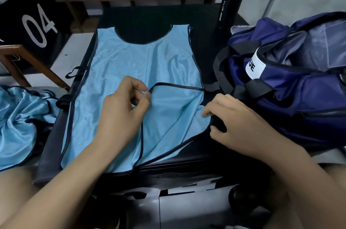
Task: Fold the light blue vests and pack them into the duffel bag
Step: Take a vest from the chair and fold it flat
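Fingers (138,84) on vest (131,56); "SPORT BOTTLE" flask (227,7)

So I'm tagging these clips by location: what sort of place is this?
Likely a sports changing room: a light blue vest lies on a black padded bench, with a navy duffel bag and black sport bottle beside it, and a dark shirt numbered 04 at left.
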Action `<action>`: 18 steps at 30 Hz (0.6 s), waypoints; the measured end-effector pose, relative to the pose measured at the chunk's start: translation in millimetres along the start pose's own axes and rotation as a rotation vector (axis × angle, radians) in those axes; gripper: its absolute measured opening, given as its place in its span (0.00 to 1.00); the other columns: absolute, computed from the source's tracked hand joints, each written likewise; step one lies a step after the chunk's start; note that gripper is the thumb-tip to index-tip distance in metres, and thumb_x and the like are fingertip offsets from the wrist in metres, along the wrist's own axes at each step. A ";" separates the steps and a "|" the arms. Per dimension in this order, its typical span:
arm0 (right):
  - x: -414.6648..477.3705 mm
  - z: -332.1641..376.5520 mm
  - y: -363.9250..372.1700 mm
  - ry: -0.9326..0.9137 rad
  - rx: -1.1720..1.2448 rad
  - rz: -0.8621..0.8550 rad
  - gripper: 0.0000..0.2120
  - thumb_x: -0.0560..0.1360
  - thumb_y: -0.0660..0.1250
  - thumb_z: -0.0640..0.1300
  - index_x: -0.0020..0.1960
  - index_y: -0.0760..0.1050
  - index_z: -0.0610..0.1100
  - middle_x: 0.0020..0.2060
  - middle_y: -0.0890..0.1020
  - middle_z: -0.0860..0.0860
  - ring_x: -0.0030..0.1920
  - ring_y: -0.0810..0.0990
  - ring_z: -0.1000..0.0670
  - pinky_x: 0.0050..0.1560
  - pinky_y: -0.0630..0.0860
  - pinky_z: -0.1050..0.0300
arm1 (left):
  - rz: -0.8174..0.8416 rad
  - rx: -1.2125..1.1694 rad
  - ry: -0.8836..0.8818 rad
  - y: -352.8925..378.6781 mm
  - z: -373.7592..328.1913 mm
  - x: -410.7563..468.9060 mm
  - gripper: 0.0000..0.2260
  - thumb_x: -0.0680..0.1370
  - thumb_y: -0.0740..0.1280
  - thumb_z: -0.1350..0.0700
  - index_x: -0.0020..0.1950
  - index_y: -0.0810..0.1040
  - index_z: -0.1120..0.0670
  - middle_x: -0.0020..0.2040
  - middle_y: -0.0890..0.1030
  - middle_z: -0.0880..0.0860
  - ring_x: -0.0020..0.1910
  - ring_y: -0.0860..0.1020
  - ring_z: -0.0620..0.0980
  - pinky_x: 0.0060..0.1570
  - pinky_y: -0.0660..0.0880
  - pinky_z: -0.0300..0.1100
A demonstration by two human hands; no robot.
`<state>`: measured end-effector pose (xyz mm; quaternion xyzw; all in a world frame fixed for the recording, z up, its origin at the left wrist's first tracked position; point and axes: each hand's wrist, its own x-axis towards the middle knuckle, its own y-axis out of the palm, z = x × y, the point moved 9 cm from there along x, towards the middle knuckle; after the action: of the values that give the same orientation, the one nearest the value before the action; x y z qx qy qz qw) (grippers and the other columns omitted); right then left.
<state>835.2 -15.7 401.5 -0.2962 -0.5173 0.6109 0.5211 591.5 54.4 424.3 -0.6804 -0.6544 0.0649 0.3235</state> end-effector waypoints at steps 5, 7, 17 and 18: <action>2.8 3.3 -2.1 -0.046 -0.080 -0.053 0.05 0.77 0.70 0.45 0.46 0.74 0.51 0.49 0.73 0.57 0.49 0.70 0.51 0.54 0.71 0.49 | -0.051 -0.072 0.024 -9.2 -11.1 -1.7 0.11 0.81 0.66 0.62 0.60 0.71 0.49 0.41 0.82 0.47 0.39 0.78 0.47 0.40 0.70 0.32; -4.3 6.1 -9.3 -0.048 -0.109 -0.077 0.06 0.77 0.70 0.44 0.45 0.72 0.50 0.49 0.72 0.57 0.49 0.70 0.51 0.54 0.70 0.49 | -0.074 -0.092 0.034 -13.7 -15.0 -3.1 0.10 0.83 0.66 0.61 0.59 0.72 0.48 0.43 0.82 0.46 0.41 0.78 0.48 0.40 0.72 0.34; -67.1 24.6 -6.0 -0.053 -0.161 -0.093 0.04 0.74 0.67 0.42 0.45 0.72 0.48 0.43 0.73 0.54 0.48 0.75 0.45 0.56 0.70 0.47 | 0.104 -0.093 0.149 8.4 -31.8 -32.0 0.10 0.82 0.70 0.59 0.53 0.78 0.43 0.47 0.82 0.44 0.39 0.77 0.50 0.43 0.74 0.43; -69.6 25.0 -3.6 -0.049 -0.169 -0.085 0.04 0.75 0.67 0.42 0.45 0.72 0.48 0.43 0.72 0.54 0.47 0.74 0.46 0.56 0.70 0.47 | 0.132 -0.081 0.173 12.4 -37.1 -34.5 0.10 0.82 0.70 0.60 0.53 0.78 0.43 0.47 0.82 0.43 0.40 0.78 0.49 0.43 0.74 0.41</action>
<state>833.5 -89.7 399.8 -0.3016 -0.5918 0.5494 0.5069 616.4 9.8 435.2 -0.7377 -0.5798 0.0009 0.3460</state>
